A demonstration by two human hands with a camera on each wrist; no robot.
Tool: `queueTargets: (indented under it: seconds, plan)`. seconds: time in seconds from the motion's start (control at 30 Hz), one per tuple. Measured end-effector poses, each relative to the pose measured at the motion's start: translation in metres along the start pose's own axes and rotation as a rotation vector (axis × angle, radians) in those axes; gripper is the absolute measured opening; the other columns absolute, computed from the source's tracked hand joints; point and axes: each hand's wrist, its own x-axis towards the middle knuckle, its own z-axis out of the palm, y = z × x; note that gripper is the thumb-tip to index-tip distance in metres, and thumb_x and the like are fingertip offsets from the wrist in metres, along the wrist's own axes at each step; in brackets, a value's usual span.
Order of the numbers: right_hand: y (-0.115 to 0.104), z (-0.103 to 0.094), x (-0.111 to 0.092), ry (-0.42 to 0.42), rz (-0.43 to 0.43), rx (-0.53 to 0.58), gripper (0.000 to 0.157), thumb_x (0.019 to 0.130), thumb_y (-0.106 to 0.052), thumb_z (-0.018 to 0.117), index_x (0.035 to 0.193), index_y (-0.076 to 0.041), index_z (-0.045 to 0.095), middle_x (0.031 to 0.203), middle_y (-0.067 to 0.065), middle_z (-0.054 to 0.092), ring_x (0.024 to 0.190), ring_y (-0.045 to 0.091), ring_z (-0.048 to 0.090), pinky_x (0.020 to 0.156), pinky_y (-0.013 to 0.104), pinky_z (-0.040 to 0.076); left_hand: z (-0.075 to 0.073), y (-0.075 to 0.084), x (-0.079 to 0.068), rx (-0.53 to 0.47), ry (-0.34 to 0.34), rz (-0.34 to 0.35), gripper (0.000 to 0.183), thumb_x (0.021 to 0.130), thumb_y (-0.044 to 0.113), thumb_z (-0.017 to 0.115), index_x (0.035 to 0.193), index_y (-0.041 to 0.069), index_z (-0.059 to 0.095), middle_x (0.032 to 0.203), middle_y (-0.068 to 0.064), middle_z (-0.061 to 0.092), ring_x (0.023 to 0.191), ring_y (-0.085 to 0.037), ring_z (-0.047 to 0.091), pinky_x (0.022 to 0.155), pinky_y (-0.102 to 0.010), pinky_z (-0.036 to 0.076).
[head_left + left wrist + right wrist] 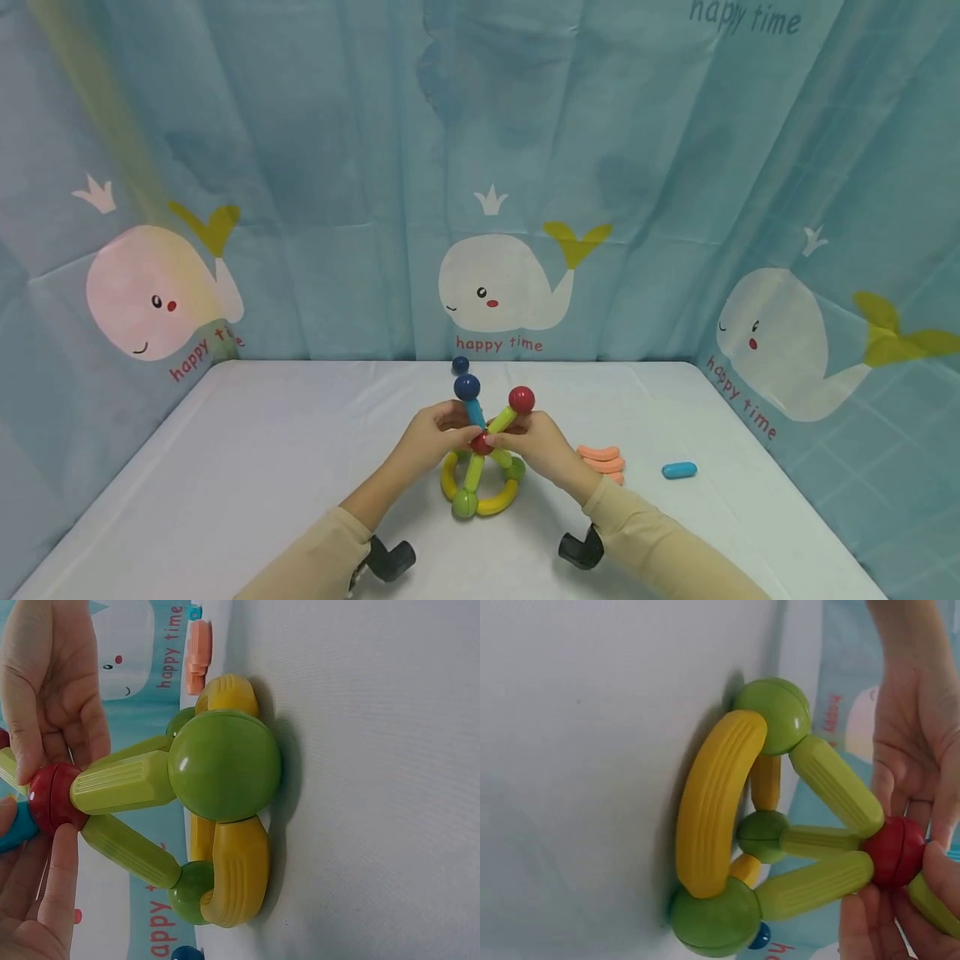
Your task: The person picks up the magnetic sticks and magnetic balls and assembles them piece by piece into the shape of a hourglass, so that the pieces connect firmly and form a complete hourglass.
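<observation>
Both hands are at the top of a toy ball-and-stick structure. Three lime sticks [124, 784] slope from its red ball [482, 442] down to green balls [225, 765], which curved yellow sticks [716, 802] join into a ring on the table. My left hand [435, 435] pinches the red ball beside an upright blue stick [475, 414] topped by a dark blue ball [467, 387]. From the other side my right hand [542, 446] grips the red ball, next to a slanting lime stick [502, 419] with a second red ball [522, 399] on its end.
Several curved salmon sticks [600, 455] lie right of the structure, partly behind the right forearm. Further right is a short blue stick [679, 470]. Another dark blue ball [461, 365] sits at the table's back edge, before the whale-print curtain [360, 275].
</observation>
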Motion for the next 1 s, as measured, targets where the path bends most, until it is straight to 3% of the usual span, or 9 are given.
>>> queueTargets:
  seconds: [0.2, 0.7, 1.0]
  plan:
    - [-0.002, -0.002, -0.005, -0.051, -0.032, -0.027, 0.03, 0.095, -0.024, 0.066, 0.112, 0.0, 0.069, 0.11, 0.013, 0.074, 0.107, 0.027, 0.07, 0.097, 0.045, 0.056, 0.0, -0.001, -0.002, 0.015, 0.01, -0.006, 0.032, 0.092, 0.029, 0.071, 0.119, 0.012, 0.068, 0.113, -0.005, 0.073, 0.114, -0.026, 0.065, 0.097, -0.047, 0.056]
    - [-0.002, 0.004, 0.005, -0.07, -0.058, -0.074, 0.028, 0.095, -0.027, 0.067, 0.107, -0.002, 0.072, 0.104, 0.01, 0.076, 0.102, 0.023, 0.069, 0.096, 0.044, 0.056, -0.001, -0.001, -0.01, 0.014, 0.081, 0.0, 0.027, 0.092, 0.025, 0.071, 0.114, 0.011, 0.069, 0.106, -0.004, 0.074, 0.109, -0.022, 0.066, 0.093, -0.043, 0.058]
    - [0.003, 0.001, -0.002, -0.026, -0.067, 0.087, 0.032, 0.097, -0.019, 0.064, 0.117, 0.006, 0.067, 0.116, 0.021, 0.07, 0.107, 0.032, 0.071, 0.09, 0.039, 0.059, 0.0, -0.001, -0.01, 0.024, 0.08, 0.003, 0.026, 0.091, 0.026, 0.072, 0.113, 0.014, 0.068, 0.107, -0.003, 0.073, 0.11, -0.022, 0.065, 0.097, -0.047, 0.055]
